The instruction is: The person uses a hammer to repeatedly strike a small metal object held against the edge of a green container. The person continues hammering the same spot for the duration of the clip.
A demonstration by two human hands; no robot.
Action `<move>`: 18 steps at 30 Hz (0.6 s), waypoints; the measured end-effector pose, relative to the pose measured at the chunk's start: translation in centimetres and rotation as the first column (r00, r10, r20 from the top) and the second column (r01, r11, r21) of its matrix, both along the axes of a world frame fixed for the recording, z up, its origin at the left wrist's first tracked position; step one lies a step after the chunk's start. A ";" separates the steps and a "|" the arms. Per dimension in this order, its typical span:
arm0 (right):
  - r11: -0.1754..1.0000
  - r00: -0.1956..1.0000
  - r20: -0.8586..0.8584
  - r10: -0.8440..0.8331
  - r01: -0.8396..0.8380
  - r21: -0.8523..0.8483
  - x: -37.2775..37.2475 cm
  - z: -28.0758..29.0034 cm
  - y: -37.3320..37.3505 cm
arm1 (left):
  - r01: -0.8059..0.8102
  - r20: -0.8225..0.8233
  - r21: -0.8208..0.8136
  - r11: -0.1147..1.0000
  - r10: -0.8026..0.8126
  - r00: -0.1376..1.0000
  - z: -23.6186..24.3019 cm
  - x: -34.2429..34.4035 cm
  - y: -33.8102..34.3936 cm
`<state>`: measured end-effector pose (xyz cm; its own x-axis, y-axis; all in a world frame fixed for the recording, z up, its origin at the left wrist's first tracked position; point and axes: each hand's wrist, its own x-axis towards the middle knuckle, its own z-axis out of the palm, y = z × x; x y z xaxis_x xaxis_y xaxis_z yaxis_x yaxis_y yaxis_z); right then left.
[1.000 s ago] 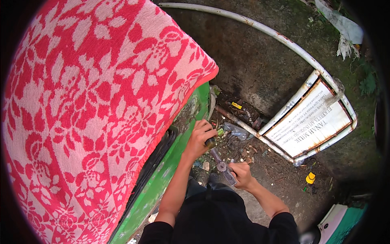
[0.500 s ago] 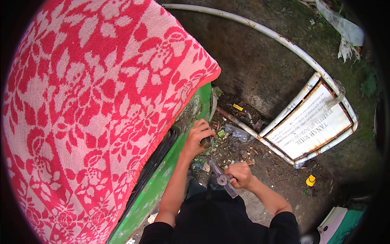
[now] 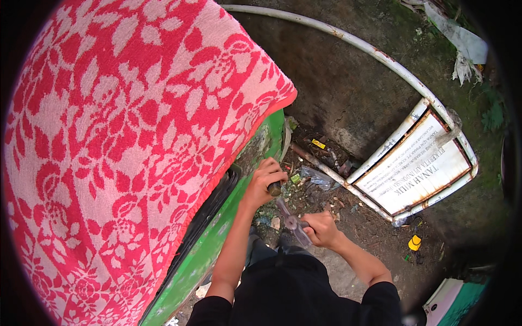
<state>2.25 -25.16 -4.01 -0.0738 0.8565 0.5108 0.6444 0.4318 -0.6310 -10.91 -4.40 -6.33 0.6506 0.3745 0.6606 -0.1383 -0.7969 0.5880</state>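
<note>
My left hand (image 3: 262,180) is closed around a tool with a short, dark handle (image 3: 274,188). Only the rounded butt shows; its working end is hidden behind the hand. That hand is held against the edge of a green, scuffed panel (image 3: 209,239). In my right hand (image 3: 323,229), also closed, is a metal hammer (image 3: 292,222). One end of its head is at the handle's butt, touching it or very nearly so; slight blur makes this hard to tell. A pink and red floral towel (image 3: 130,119) covers most of what lies left of the panel's edge.
A bent white pipe (image 3: 375,51) curves around the right side to a rusty-framed white sign (image 3: 418,168). Litter, including a plastic bag (image 3: 321,178) and a yellow object (image 3: 415,243), lies on the dirt. A teal and white object (image 3: 454,304) stands at lower right.
The hammer has swung up and to the left, its head closing on the butt of the dark handle. My left hand has hardly moved.
</note>
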 end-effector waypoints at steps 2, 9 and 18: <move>1.000 1.000 -0.019 0.022 -0.021 0.020 -0.2 -0.4 -0.1 | -0.008 0.005 -0.001 1.000 0.008 1.000 0.0 0.2 -0.1; 0.988 0.993 0.030 -0.115 0.117 -0.103 -0.1 -1.1 -0.5 | 0.030 -0.075 -0.036 0.999 -0.032 0.997 -2.4 0.1 0.3; 0.958 0.983 -0.076 -0.166 0.142 -0.251 -1.2 -0.7 -1.6 | 0.044 -0.131 0.096 0.994 -0.031 0.991 1.1 -0.1 -0.2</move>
